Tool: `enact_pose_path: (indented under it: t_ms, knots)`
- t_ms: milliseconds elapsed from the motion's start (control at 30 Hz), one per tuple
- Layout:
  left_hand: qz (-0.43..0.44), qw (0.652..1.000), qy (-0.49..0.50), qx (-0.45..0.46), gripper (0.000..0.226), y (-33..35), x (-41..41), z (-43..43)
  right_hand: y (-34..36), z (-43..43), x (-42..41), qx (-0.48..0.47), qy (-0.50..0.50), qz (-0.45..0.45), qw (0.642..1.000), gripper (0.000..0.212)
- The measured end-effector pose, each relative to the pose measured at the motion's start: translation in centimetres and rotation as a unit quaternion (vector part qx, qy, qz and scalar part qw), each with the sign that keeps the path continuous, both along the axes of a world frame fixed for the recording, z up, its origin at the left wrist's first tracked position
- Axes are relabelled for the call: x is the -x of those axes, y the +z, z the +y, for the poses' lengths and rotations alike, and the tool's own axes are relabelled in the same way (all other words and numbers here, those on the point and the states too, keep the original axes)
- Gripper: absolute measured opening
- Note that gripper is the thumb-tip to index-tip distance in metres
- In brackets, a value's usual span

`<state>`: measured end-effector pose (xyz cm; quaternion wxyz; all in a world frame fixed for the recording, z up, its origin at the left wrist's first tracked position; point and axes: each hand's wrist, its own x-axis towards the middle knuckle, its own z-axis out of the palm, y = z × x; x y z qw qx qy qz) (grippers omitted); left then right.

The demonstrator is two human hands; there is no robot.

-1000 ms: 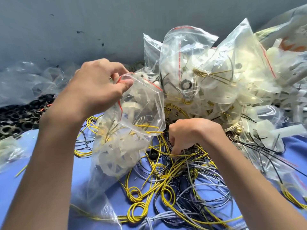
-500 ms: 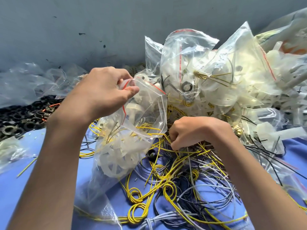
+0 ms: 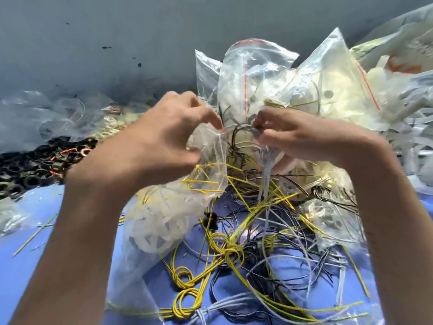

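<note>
My left hand (image 3: pixel 171 134) pinches the red-striped mouth of a clear zip bag (image 3: pixel 185 198) that holds white plastic fan wheels and some yellow wires. My right hand (image 3: pixel 297 137) is raised beside it and grips a bunch of wires (image 3: pixel 264 160), dark, white and yellow, at the bag's opening. The wires hang down from that hand into a tangled heap of yellow, black and white wires (image 3: pixel 246 254) on the blue table. The fingertips of both hands nearly meet.
Several more clear bags of white plastic parts (image 3: pixel 293 85) are piled behind the hands. A heap of black rings (image 3: pixel 35 165) lies at the left, with empty clear bags (image 3: pixel 46 113) above it. A grey wall (image 3: pixel 117 43) closes the back.
My right hand has lifted from the wire heap up to the bag's mouth, carrying a bunch of wires. My left hand has moved right and slightly down with the bag's opening.
</note>
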<state>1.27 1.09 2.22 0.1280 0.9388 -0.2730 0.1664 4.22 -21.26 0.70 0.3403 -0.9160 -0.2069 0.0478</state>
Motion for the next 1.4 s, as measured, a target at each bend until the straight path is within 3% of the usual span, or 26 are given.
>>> enact_pose_path:
  t_ms: [233,500,567,667,833,1000,1200,1333,1400]
  knots:
    - [0.0,1.0,0.003,-0.01,0.045,-0.7,0.2,-2.0,1.4,-0.2,0.5,-0.133,-0.007,-0.085,0.987,0.025]
    - [-0.066,0.997,0.031,-0.034,0.04,-1.8,0.9,-4.2,1.6,-0.1,0.8,-0.117,0.023,-0.065,0.991,0.031]
    - [-0.098,0.99,0.074,-0.066,0.052,-2.3,1.1,-5.0,1.6,-0.1,0.8,-0.123,0.017,-0.063,0.99,0.03]
    - [-0.049,0.985,0.131,-0.105,0.066,-3.0,1.1,-6.1,1.7,-0.2,0.9,-0.134,0.012,-0.068,0.989,0.027]
    - [-0.048,0.984,0.109,-0.129,0.023,-4.1,0.7,-6.6,1.9,-0.4,0.9,-0.135,-0.023,-0.077,0.988,0.029]
    - [-0.02,0.992,0.083,-0.089,0.04,-2.9,-0.2,-4.4,1.8,-0.9,0.4,-0.14,-0.105,-0.086,0.981,0.031]
    - [-0.009,0.998,0.052,-0.046,0.029,-1.9,-0.6,-2.0,1.5,-1.2,0.0,-0.056,-0.154,-0.063,0.985,0.026]
    - [-0.024,0.999,0.042,-0.012,0.028,-1.5,-0.6,-1.2,1.4,-1.2,0.4,0.08,-0.121,-0.042,0.989,0.014]
    - [-0.024,0.999,0.033,0.003,0.028,-1.2,-0.5,-1.0,1.5,-1.1,0.5,0.128,-0.117,-0.079,0.982,0.021]
